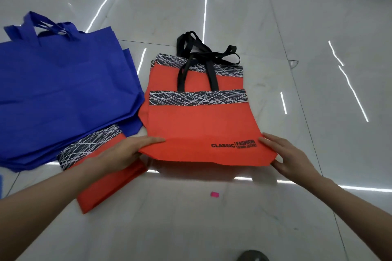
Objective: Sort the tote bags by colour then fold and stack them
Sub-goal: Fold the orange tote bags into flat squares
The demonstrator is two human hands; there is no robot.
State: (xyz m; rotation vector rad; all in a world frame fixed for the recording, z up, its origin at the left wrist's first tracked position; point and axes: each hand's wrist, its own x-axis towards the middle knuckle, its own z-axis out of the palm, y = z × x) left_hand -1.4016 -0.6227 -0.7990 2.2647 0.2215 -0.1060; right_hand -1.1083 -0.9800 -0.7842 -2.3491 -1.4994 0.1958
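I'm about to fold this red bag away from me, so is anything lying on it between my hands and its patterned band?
Nothing visible. The left hand and right hand hold the near edge of the red bag; its face is bare up to the band, black handles lying beyond.

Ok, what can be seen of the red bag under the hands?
The red bag looks like non-woven fabric, with a black band of white scribbled lines across its top, black handles and black CLASSIC FASHION print near its bottom right. It lies flat, handles away, on a second red bag on the floor. The left hand and right hand pinch its near corners, and that edge looks slightly raised.
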